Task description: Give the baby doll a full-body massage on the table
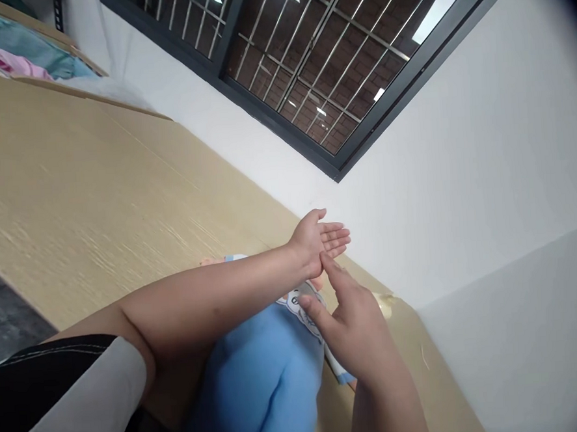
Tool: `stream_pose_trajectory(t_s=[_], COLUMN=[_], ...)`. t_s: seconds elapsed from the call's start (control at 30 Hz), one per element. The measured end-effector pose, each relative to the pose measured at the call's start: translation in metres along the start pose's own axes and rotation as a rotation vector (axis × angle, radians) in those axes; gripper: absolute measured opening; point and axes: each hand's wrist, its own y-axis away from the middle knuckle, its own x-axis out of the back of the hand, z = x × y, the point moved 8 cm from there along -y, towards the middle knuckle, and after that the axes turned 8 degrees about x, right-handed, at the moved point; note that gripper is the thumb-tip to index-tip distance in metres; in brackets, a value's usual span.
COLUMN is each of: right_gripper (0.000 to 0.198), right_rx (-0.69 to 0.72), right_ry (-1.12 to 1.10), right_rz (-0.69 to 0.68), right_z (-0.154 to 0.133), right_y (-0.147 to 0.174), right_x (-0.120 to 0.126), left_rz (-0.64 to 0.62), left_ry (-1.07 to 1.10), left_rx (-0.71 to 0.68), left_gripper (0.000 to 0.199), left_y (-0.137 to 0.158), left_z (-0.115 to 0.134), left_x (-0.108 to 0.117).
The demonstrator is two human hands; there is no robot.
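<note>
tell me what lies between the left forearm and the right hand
In the head view, the light blue garment with a printed white patch lies there; the right hand rests fingers on it, the left hand is held open above.

- Garment (259,381) under the hands is showing light blue, with a white panel bearing a small cartoon print at its upper edge.
- Table (72,190) is showing pale yellow-beige wood grain.
- Sleeve (60,406) is showing black and light grey.
- Wall (461,166) is reading white.
- Window frame (283,122) is appearing dark grey.
- Cloths (19,53) far left are showing pink and teal.
</note>
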Motion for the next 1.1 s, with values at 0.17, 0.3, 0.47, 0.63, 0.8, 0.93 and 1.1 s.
stream_pose_trajectory(t_s=[0.17,0.3,0.47,0.63,0.8,0.93,1.1], right_gripper=[0.075,0.079,0.083,0.094,0.093,0.101,0.101], right_rx=[0.030,0.039,0.052,0.020,-0.017,-0.015,0.006], right_ry=[-0.024,-0.047,-0.006,0.004,-0.107,-0.125,-0.047], right_rz=[0.002,0.001,-0.068,-0.101,-0.084,-0.078,0.038], right_z=[-0.006,-0.006,-0.011,-0.013,-0.013,-0.016,-0.021], right_y=[0.003,0.003,0.003,0.004,0.005,0.003,-0.001], right_x=[0.004,0.005,0.004,0.006,0.006,-0.008,-0.032], left_rz=[-0.027,-0.019,0.022,0.026,0.040,0.039,0.095], left_ry=[-0.012,-0.047,-0.053,-0.052,-0.085,-0.118,-0.237], left_rx=[-0.038,-0.040,-0.049,-0.037,-0.048,-0.091,-0.052], left_gripper=[0.049,0.046,0.041,0.038,0.026,0.013,0.012], left_y=[0.001,0.003,0.005,0.009,0.020,0.020,0.007], left_z=[0.001,-0.002,-0.001,-0.002,-0.001,0.002,0.002], left_x=[-0.002,-0.003,-0.001,-0.006,-0.011,-0.009,0.004])
